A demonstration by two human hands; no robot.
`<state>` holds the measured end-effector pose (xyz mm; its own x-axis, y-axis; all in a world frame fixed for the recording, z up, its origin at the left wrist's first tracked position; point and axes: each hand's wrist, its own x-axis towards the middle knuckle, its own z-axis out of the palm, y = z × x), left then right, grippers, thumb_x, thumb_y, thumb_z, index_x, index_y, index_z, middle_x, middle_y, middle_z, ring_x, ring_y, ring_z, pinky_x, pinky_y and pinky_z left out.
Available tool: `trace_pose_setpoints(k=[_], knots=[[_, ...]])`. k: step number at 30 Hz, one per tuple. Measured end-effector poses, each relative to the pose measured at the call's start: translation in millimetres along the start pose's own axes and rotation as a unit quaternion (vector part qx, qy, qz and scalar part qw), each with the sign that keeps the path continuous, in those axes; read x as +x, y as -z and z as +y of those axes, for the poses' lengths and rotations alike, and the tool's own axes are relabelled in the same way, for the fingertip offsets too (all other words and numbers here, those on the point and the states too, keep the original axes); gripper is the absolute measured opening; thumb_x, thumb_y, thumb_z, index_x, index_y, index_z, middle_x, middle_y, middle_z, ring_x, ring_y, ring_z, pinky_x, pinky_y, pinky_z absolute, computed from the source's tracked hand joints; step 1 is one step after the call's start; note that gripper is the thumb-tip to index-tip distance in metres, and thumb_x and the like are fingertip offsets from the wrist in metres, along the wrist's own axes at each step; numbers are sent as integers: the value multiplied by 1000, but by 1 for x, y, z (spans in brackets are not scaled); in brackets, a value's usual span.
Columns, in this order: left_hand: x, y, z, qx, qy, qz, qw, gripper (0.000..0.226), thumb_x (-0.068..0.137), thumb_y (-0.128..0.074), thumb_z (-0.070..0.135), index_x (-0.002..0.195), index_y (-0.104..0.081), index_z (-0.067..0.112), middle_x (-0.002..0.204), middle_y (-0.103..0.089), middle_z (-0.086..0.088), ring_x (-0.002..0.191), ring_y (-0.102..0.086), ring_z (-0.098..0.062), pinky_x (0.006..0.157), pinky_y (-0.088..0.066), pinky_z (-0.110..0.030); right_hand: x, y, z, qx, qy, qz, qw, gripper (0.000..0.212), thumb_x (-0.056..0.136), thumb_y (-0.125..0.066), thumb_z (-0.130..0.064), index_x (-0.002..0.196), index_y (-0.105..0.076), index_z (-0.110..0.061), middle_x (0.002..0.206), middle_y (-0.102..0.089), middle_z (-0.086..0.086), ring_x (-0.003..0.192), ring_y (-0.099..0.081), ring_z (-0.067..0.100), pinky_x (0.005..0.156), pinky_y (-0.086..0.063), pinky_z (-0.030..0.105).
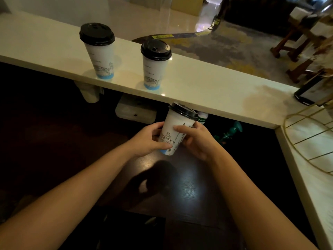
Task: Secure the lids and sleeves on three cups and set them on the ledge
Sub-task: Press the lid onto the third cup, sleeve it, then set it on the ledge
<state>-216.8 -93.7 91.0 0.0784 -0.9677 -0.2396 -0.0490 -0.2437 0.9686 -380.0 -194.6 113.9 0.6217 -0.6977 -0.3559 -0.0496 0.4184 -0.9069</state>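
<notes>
Two white paper cups with black lids stand upright on the pale ledge [207, 89]: the left cup [98, 51] and the middle cup [155, 64], both with a blue band at the base. A third cup [177, 128], also black-lidded and tilted toward the ledge, is held above the dark lower counter. My left hand [148, 140] grips its lower left side. My right hand [197, 139] wraps its right side, fingers over the printed sleeve.
Under the ledge sit a white box [135, 112], a stack of white cups [90, 93] and a green object [228, 132]. A dark device [310, 94] and a gold wire basket [310, 138] occupy the right counter. The dark counter [180, 186] lies below my hands.
</notes>
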Motion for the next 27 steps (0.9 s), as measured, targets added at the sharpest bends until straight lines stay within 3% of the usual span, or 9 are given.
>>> trace_pose_setpoints(k=[2,6,9,13,18,24,27], knots=[[3,4,7,-16,-1,-18,1000,82,76,-78,0,145,-39,20,127,-64,-4,113,-65,-16,96,-54,-36,0,6,-7,10,1,-16,1000,59,71,-78,-3,126,-59,0,116,-73,16,110,-71,32,86,-60,40],[15,10,21,-30,-16,-43,998,87,74,-79,0,146,-37,24,130,-62,-7,116,-64,-20,98,-53,-43,3,20,-22,16,14,-45,999,61,78,-74,6,135,-53,8,131,-65,25,120,-66,35,97,-57,42],[26,11,30,9,-45,-27,999,92,71,-83,7,147,-35,29,131,-60,-6,119,-61,-20,101,-51,-45,4,27,-36,12,29,-41,999,56,76,-73,3,130,-58,5,123,-70,20,116,-69,32,96,-59,40],[41,4,44,41,-79,11,996,98,74,-81,9,150,-26,36,137,-52,-1,123,-55,-15,97,-52,-35,6,30,-54,-15,63,-20,998,50,81,-70,-5,130,-62,-4,123,-73,13,115,-70,28,91,-60,42],[61,-1,63,46,-130,55,989,95,78,-75,2,150,-24,38,136,-51,5,117,-53,-1,79,-51,-12,15,37,-73,-63,114,51,990,45,95,-65,-7,139,-60,-17,124,-74,4,114,-71,23,85,-62,43],[97,-10,78,60,-156,156,973,83,82,-72,3,148,-33,34,142,-48,7,118,-53,-7,77,-52,-12,36,40,-87,-76,151,143,975,58,91,-71,-10,144,-55,-27,128,-71,4,111,-72,23,85,-63,46],[121,-17,72,79,-146,200,966,79,82,-72,2,148,-36,28,145,-47,4,125,-52,-14,88,-53,-22,48,40,-87,-74,159,162,971,57,94,-67,-6,146,-53,-26,135,-67,0,111,-70,18,88,-62,44]])
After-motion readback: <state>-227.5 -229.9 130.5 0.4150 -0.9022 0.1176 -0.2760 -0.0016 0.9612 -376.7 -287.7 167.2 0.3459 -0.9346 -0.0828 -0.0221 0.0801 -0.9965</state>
